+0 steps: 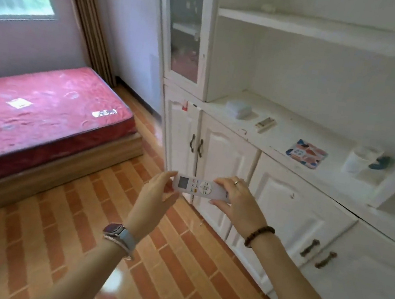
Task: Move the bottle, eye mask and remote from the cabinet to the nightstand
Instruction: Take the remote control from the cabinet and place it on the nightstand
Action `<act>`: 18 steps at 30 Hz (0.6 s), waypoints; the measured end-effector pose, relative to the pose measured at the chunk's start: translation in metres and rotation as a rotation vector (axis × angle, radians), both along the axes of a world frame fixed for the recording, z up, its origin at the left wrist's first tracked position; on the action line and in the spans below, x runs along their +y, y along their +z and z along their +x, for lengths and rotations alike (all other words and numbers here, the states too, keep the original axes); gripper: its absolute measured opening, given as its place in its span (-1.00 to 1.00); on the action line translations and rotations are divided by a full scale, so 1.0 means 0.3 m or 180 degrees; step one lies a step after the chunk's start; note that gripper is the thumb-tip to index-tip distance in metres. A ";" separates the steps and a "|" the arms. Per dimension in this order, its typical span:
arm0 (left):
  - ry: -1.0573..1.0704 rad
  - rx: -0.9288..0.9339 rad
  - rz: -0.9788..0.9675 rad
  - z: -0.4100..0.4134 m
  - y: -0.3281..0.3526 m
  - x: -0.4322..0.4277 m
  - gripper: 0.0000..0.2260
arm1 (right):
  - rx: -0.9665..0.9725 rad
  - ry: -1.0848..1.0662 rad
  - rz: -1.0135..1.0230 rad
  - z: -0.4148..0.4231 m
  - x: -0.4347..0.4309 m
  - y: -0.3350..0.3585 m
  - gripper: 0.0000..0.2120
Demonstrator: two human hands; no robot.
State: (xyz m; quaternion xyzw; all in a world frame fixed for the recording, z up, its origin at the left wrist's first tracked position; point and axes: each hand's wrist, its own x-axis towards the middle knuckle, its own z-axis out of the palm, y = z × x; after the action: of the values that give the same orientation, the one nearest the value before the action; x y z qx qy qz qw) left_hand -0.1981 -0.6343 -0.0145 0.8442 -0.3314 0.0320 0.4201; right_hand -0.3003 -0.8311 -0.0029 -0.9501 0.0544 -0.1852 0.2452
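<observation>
A white remote (201,188) with a small screen and coloured buttons lies level between both hands, in the air in front of the lower doors of the white cabinet (294,148). My left hand (159,192) pinches its screen end. My right hand (237,201) grips the other end from above. A second, smaller remote-like stick (264,124) rests on the cabinet ledge. I see no bottle or eye mask for certain; a blurred white cup-like thing (357,160) and a dark blue item (380,161) stand at the right of the ledge.
On the ledge also sit a pale blue-white box (238,109) and a patterned coaster-like square (306,154). A bed with a red mattress (43,111) fills the left. The floor (172,273) is orange brick-pattern tile. A glass cabinet door (184,24) rises behind.
</observation>
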 end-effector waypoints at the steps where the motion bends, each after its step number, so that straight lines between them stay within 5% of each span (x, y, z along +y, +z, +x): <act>1: 0.0123 0.0114 -0.0086 0.003 -0.008 0.074 -0.64 | -0.0002 0.0072 0.0040 0.030 0.068 -0.014 -0.59; 8: 0.1044 0.1316 -0.0948 -0.015 -0.080 0.561 -0.75 | -0.0049 0.0600 0.0141 0.191 0.547 -0.108 -0.57; 18: 0.2077 0.2058 -0.2090 -0.030 -0.154 1.036 -0.76 | 0.0109 0.1324 0.0130 0.372 1.074 -0.225 -0.59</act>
State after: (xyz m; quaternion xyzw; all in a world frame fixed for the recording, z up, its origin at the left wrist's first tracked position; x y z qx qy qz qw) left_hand -0.2071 -0.3235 -0.0608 0.6948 0.1197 0.0015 0.7092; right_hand -0.1886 -0.5089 -0.0703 -0.9386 -0.1351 -0.1134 0.2964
